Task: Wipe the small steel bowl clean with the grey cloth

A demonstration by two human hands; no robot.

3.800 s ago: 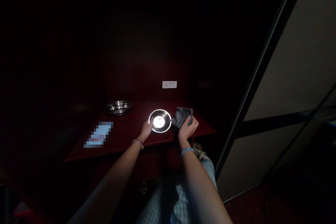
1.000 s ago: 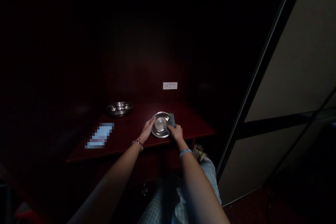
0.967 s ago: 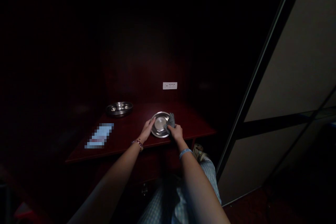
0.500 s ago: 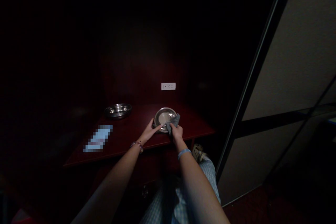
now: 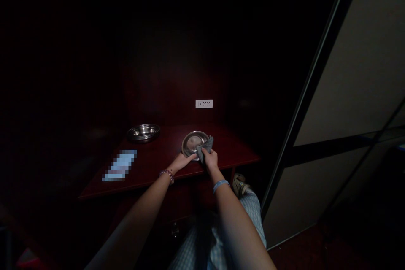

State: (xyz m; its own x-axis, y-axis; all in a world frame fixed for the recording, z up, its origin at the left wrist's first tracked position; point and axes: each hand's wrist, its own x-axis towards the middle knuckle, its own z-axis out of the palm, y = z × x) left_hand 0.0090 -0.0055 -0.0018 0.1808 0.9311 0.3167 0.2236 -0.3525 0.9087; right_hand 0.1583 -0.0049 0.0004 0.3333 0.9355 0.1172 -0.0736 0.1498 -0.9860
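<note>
A round steel plate (image 5: 192, 142) is tilted up toward me on the dark red wooden table (image 5: 152, 164). My left hand (image 5: 183, 162) grips the plate's near-left rim, fingers curled under it. My right hand (image 5: 210, 159) is closed on a bunched grey cloth (image 5: 205, 148), which is pressed against the plate's near-right rim. A bead bracelet is on my left wrist and a light blue band on my right.
A second steel bowl (image 5: 143, 132) sits at the table's back left. A pale blurred card (image 5: 119, 165) lies near the left front. A white socket plate (image 5: 204, 103) is on the back wall. A light sliding panel (image 5: 354, 93) stands at right.
The cloth has gone from beside the plate onto its rim and slid along the near edge. The plate has tipped up from flat, and my left hand has shifted to its near rim.
</note>
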